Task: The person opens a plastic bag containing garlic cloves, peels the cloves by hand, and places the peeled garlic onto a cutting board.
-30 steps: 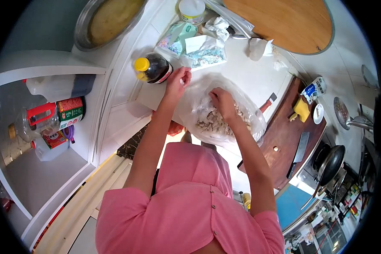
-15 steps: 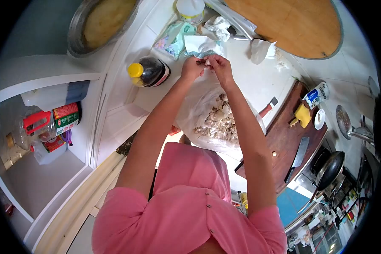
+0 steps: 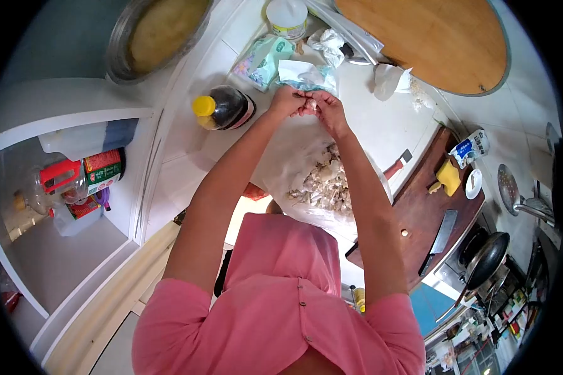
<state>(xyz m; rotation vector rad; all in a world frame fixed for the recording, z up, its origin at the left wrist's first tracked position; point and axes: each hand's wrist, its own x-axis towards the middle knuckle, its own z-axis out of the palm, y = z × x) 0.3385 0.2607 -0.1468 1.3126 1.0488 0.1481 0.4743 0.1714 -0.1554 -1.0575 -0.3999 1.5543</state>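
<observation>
My left hand (image 3: pixel 286 102) and my right hand (image 3: pixel 328 107) meet above the white counter, their fingers pinched around a small whitish piece (image 3: pixel 311 105) that looks like a garlic clove. Something small and dark shows at my left fingertips. Below my hands lies an open clear plastic bag (image 3: pixel 284 181) holding many pale, papery pieces (image 3: pixel 328 184). The wipes pack (image 3: pixel 306 75) is just beyond my fingers. To the left of my left hand a dark bottle with a yellow cap (image 3: pixel 228 107) stands on the counter.
A brown board (image 3: pixel 413 206) at the right bears a cleaver (image 3: pixel 444 231), a yellow cloth (image 3: pixel 448 177) and a small white dish (image 3: pixel 473 184). A red-handled tool (image 3: pixel 396 165) lies beside it. Upper left is a metal pot (image 3: pixel 120 53); a round wooden board (image 3: pixel 431 37) is at the back.
My right hand has left the bag and moved up and away to join my left hand, which has moved slightly right. Both now pinch the small piece, and the bag's contents show more.
</observation>
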